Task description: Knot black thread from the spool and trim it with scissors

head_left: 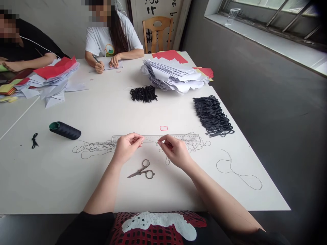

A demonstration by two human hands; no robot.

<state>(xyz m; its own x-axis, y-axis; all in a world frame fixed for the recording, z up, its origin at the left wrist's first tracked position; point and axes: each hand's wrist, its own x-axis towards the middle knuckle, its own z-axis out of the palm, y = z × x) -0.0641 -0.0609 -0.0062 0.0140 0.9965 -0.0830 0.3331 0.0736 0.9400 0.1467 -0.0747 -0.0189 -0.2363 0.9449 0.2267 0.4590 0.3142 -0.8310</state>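
Both my hands are raised a little over a clear ruler point(153, 138) on the white table. The fingertips of my left hand point(129, 146) pinch a thin dark thread, which stretches across the gap to my right hand point(175, 149), pinched on it too. Loose thread point(97, 148) lies in loops left of my left hand, and more tangled thread point(196, 143) spreads beyond my right hand. A black thread spool point(66, 130) rests on its side at the left. Small scissors point(143, 170) lie with their handles apart, below and between my hands.
Bundled black cords point(212, 115) lie at the right, a smaller cord pile point(143, 94) farther back. Paper stacks point(173, 75) stand behind. A separate thread loop point(240, 174) is near the right edge. One person point(112, 37) writes across the table; another sits at the far left.
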